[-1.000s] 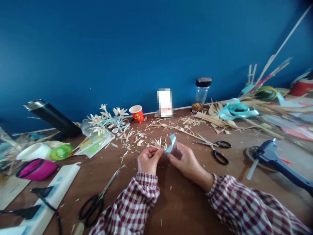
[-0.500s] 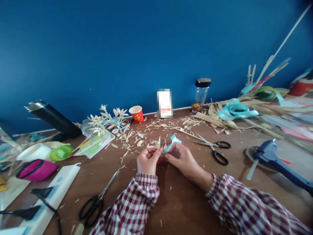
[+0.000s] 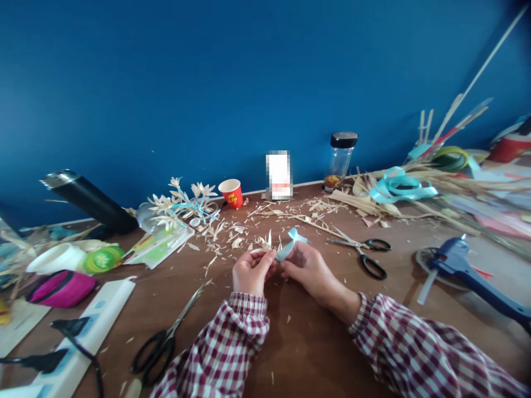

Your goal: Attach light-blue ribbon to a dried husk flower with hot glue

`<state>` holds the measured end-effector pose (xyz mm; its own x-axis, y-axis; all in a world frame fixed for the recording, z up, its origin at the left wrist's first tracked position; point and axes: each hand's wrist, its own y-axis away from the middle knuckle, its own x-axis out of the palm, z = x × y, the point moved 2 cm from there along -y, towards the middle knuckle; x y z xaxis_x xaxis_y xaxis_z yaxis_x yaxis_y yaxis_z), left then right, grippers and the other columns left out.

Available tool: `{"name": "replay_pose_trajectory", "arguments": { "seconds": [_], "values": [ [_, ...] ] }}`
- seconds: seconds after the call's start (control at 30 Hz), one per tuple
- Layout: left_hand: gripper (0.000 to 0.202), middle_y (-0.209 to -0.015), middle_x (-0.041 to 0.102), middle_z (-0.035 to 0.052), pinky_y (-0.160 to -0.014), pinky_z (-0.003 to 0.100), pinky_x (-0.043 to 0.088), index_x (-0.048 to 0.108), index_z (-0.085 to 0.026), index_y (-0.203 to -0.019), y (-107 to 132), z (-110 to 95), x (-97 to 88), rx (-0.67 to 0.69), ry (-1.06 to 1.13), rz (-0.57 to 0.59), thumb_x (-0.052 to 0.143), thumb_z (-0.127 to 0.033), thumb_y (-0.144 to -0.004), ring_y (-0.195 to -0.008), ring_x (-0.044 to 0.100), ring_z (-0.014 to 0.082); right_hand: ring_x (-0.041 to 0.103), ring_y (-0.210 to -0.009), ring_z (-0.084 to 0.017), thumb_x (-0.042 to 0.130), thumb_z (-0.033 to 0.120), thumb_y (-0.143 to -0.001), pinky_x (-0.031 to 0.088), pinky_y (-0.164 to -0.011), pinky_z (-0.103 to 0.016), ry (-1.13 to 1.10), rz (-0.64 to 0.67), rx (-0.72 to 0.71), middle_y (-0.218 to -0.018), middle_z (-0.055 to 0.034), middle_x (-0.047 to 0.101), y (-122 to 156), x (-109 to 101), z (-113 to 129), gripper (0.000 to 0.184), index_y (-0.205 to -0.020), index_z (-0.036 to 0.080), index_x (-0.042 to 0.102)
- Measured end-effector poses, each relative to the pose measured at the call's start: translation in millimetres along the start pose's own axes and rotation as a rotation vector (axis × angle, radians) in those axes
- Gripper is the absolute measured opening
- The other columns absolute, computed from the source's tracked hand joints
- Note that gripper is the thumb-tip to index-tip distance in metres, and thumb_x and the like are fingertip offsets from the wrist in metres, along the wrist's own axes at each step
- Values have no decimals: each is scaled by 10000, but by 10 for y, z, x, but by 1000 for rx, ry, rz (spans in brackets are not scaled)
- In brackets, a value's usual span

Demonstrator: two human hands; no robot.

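Note:
Close together over the middle of the table are my two hands. My left hand [image 3: 251, 273] pinches a small pale flower [image 3: 266, 243] made of dry husk-like petals, which stick up above the fingers. Its stem is hidden by the fingertips. A light blue ribbon [image 3: 286, 250] is pinched by my right hand [image 3: 310, 271], with one end running to the base of the flower beside my left fingertips and the other end curling up. Finished-looking pale flowers [image 3: 201, 192] on blue stems lie farther back on the left.
Black-handled scissors lie left [image 3: 166, 337] and right [image 3: 365, 251] of my hands. A blue glue gun [image 3: 468, 268] rests at the right, a white power strip [image 3: 89, 331] at the left. Husk scraps, a red paper cup [image 3: 231, 193], a glass jar [image 3: 341, 160] and a ribbon coil [image 3: 400, 187] stand behind.
The free end of the blue ribbon has curled slightly to the left near my right fingers. Both hands keep nearly the same place and grip.

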<state>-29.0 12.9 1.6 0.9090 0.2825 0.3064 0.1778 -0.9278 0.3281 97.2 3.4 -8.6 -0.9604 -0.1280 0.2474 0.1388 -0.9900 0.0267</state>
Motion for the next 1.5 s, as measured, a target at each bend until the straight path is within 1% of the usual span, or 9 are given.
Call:
{"name": "replay_pose_trajectory", "arguments": {
  "seconds": [0.1,0.17,0.27,0.4,0.57,0.7,0.87,1.23,1.5],
  "values": [
    [274,-610,655,9,-520,192,532,626,-136,-725,18,-22,15,-73,40,44,781,-332,-612,-537,611,90,549,-534,-81,719,292,-654,426,-488,-209,-115,-46,66,-656,39,577,-1,-13,39,299,-728,194,445],
    [246,-660,669,26,-507,184,526,656,-133,-777,31,-25,21,-101,56,69,760,-315,-648,-547,610,87,557,-552,-81,742,296,-628,452,-523,-215,-198,-64,91,-663,39,581,3,-19,75,336,-718,196,434],
    [240,-631,661,20,-485,164,511,697,-115,-769,40,1,16,-109,38,96,797,-239,-589,-513,579,70,569,-599,-84,764,291,-601,482,-604,-236,-256,-65,99,-689,39,584,10,-16,114,360,-715,196,436],
    [304,-597,666,28,-491,187,521,707,-97,-723,28,43,-1,-83,15,95,842,-253,-500,-520,589,92,553,-590,-74,756,272,-610,471,-603,-228,-257,-54,86,-676,45,570,10,-3,118,350,-702,193,428],
    [332,-608,680,35,-527,208,536,705,-104,-716,13,59,-8,-90,-25,96,848,-291,-482,-548,613,108,547,-611,-80,748,266,-612,484,-619,-240,-193,-56,50,-709,34,578,-13,-13,66,329,-689,190,438],
    [298,-572,661,7,-519,192,532,697,-117,-671,19,48,-6,-89,-31,95,843,-294,-480,-522,596,92,568,-639,-96,759,286,-603,507,-642,-259,-171,-42,63,-724,28,581,-19,-23,47,321,-742,187,488],
    [275,-569,659,2,-493,184,530,700,-124,-664,29,41,-5,-70,-16,81,842,-267,-477,-504,588,86,603,-684,-118,728,383,-662,529,-685,-289,-210,-8,125,-774,-10,625,2,-5,108,308,-827,180,565],
    [282,-569,657,14,-492,178,542,704,-119,-691,3,67,-25,-88,-47,81,845,-236,-478,-516,602,90,626,-658,-136,733,402,-663,531,-691,-321,-247,-17,127,-732,-23,658,-27,-22,30,294,-788,153,639],
    [200,-547,663,9,-489,195,546,691,-110,-656,24,22,-11,-21,-146,45,801,-207,-520,-480,600,95,612,-618,-115,726,403,-670,518,-668,-280,-202,-32,131,-691,-14,657,-25,-1,29,276,-758,149,664]
  ]
}}
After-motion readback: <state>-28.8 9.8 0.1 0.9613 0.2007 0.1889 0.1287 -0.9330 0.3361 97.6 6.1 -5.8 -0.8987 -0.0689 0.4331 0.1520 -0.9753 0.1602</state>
